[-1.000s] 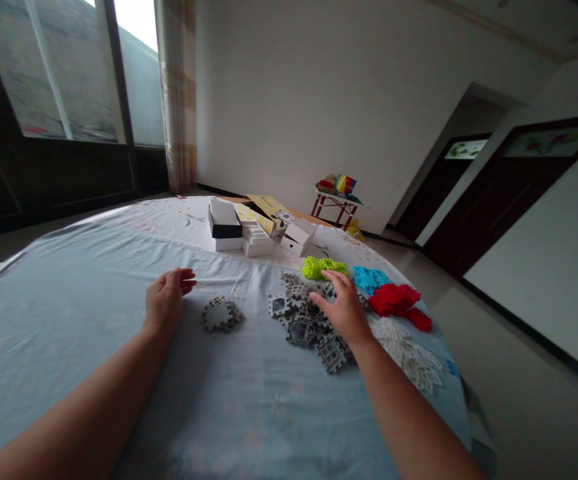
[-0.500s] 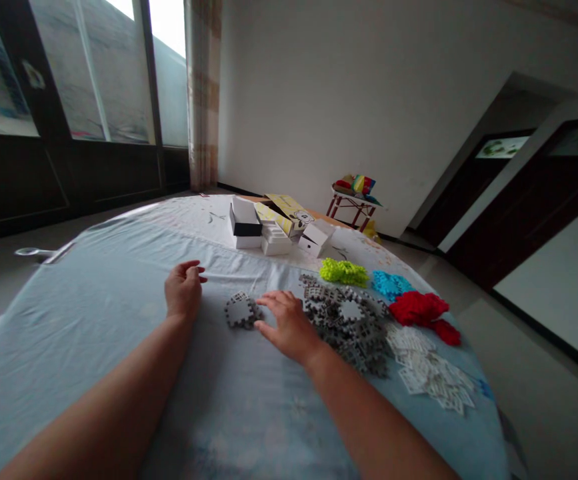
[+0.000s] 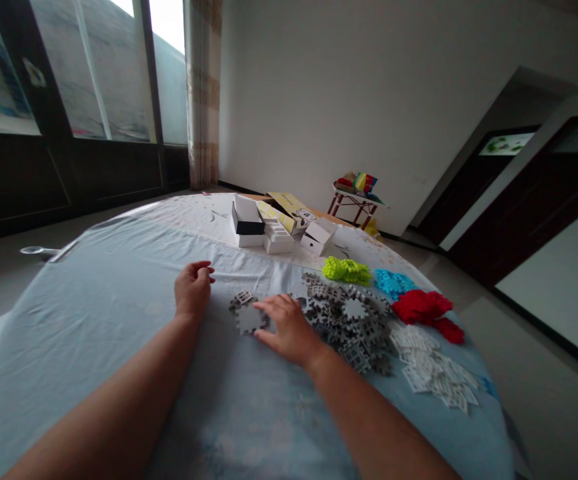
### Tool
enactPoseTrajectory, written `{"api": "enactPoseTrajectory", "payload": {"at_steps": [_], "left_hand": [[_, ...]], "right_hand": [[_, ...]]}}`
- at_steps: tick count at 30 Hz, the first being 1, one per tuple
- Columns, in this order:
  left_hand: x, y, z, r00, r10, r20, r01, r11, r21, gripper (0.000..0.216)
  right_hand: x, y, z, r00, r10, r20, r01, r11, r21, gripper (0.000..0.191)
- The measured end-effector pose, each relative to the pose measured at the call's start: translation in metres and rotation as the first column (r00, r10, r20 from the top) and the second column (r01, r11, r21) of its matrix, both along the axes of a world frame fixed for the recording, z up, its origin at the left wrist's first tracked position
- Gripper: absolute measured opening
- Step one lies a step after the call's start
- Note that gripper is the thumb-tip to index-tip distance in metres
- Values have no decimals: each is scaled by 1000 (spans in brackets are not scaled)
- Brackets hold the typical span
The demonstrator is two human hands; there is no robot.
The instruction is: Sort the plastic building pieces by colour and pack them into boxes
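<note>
A small cluster of joined grey interlocking pieces [image 3: 243, 299] lies on the light blue tablecloth [image 3: 93, 313]. My right hand [image 3: 289, 328] rests just right of it. Its fingers and thumb pinch a flat grey piece [image 3: 249, 320] held against the cluster. My left hand [image 3: 193, 289] lies on the cloth left of the cluster. Its fingers are loosely bent and apart, with nothing in them. A heap of loose grey pieces [image 3: 351, 317] sits right of my right hand.
Heaps of green [image 3: 346, 270], blue [image 3: 393, 282], red [image 3: 426, 308] and white pieces [image 3: 433, 370] line the table's right side. White and black boxes [image 3: 251, 227] and a yellow carton [image 3: 289, 208] stand at the far edge. A small red table [image 3: 356, 200] stands by the wall.
My right hand left the grey heap and moved left to the small cluster, now with a grey piece under its fingers. The left hand stayed put. The camera view shifted slightly.
</note>
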State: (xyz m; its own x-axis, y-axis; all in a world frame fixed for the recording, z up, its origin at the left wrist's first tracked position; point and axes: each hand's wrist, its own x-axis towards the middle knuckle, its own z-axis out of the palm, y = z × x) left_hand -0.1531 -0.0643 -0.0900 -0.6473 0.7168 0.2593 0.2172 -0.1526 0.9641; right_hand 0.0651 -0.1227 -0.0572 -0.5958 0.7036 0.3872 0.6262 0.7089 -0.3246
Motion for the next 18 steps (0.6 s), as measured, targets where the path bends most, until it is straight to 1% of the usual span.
{"api": "enactPoseTrajectory", "payload": {"at_steps": [3,6,9,12,14,15,18], "left_hand": [[1,0,0,1000,-7,-4,7,1000,-7,28],[2,0,1,1000,-9,-8,9,1000,-15,28],[2,-1,2,1000,-11,-14,11,1000,-22,28],[1,-1,2,1000,-17,-22,17,1000,-23,28],[0,-1,2,999,-22,-26,22,999,-26,29],[0,-1,2,999,-25,-28,24,999,-27,29],[1,-2,3,999,-29,-32,28,999,-32,30]], "right_hand": [[32,-1,16,997,-54,-52,57,997,50,46],[73,6,29,974,-190,-121,204,972,118,42],[114,19,35,921,-336,-196,374,905,204,38],[145,28,35,866,-421,-271,490,823,288,38],[155,30,32,845,-443,-299,526,791,313,39],[156,30,31,841,-446,-306,532,785,317,39],[148,26,30,853,-421,-307,509,800,317,36]]}}
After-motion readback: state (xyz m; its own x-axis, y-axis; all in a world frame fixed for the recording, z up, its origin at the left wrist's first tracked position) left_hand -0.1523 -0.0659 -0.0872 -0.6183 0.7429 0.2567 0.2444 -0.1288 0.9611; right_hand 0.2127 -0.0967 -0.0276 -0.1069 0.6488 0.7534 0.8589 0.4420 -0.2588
